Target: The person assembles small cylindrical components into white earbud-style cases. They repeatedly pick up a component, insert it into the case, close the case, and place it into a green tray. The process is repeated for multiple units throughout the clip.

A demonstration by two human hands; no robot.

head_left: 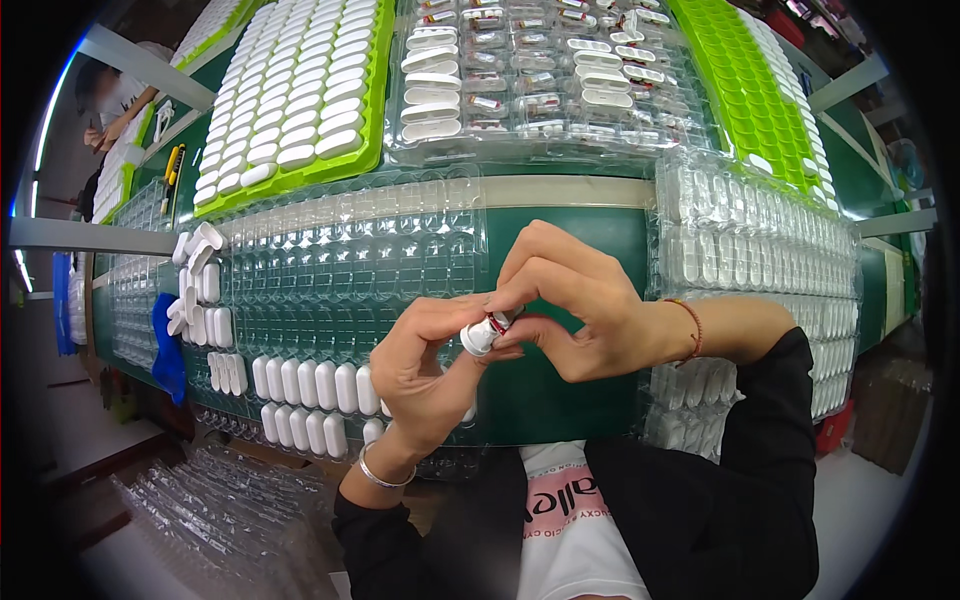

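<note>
Over the green table, my two hands meet around a small white plastic case (478,338) with red and dark parts showing at its upper end. My left hand (415,360) is closed on the case, its rounded end sticking out between thumb and fingers. From the right, my right hand (575,305) pinches the end where the red and dark parts show; its fingertips partly hide them. Below and left of my left hand, finished-looking white oval cases (325,385) stand in rows in a clear blister tray (350,250).
Beyond my hands, clear trays (530,75) hold open white shells and small electronic parts. Green trays of white ovals (290,90) flank them. Stacked clear trays (760,240) stand at right. Loose white shells (200,290) and a blue cloth-like piece (167,350) lie left.
</note>
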